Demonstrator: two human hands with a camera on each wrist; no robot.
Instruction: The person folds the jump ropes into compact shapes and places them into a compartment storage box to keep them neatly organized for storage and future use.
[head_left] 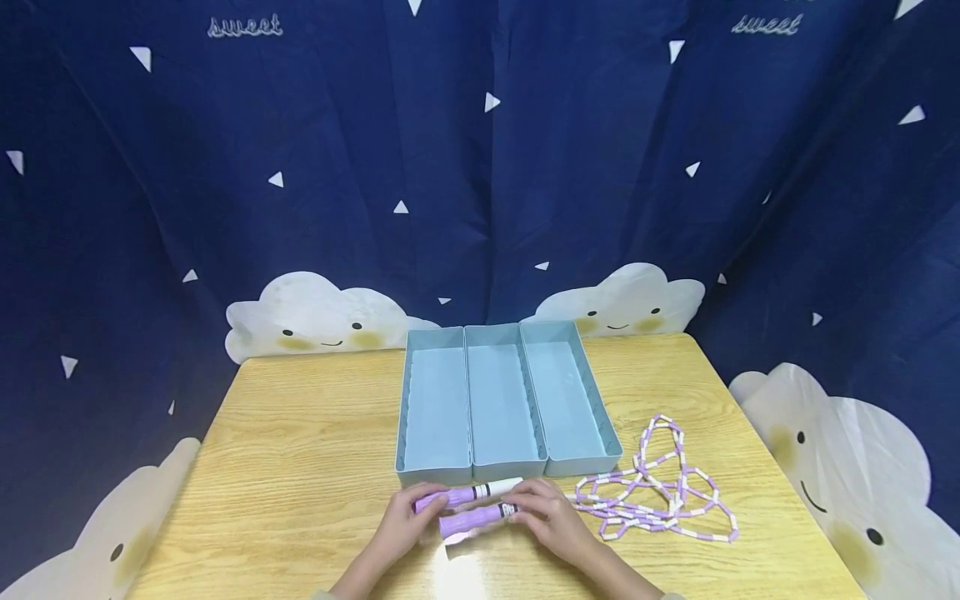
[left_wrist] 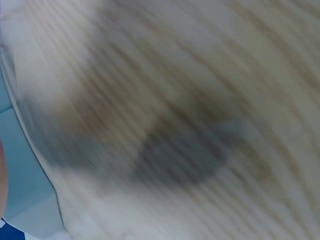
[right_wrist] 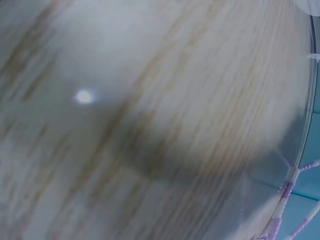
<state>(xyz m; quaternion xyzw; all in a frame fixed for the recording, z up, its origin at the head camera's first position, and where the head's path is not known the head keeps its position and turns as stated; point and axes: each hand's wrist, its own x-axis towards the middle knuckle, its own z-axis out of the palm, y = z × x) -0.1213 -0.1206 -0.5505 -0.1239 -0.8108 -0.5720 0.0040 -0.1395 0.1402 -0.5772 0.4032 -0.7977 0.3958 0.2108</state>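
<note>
Before the blue tray (head_left: 512,471), my left hand (head_left: 406,515) grips the closer handle (head_left: 454,498), my right hand (head_left: 552,515) pinches the farther handle (head_left: 471,521); both lie almost along tray's front.

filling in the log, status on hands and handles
Left hand holds far handle; right hand pinches near handle. Beaded rope looped at right. Blue trays close beyond handles.

At 12 o'clock on the counter (head_left: 315,467), 3 bins (head_left: 506,408) stand side by side, a curtain (head_left: 487,250) behind them. Near the bins' 6 o'clock are 2 handles (head_left: 472,521), 1 before the other, between the left hand (head_left: 408,518) at 9 o'clock and the right hand (head_left: 551,518) at 3. A rope (head_left: 682,479) lies on the counter at the bins' 4 o'clock, the right hand's 3.
</note>
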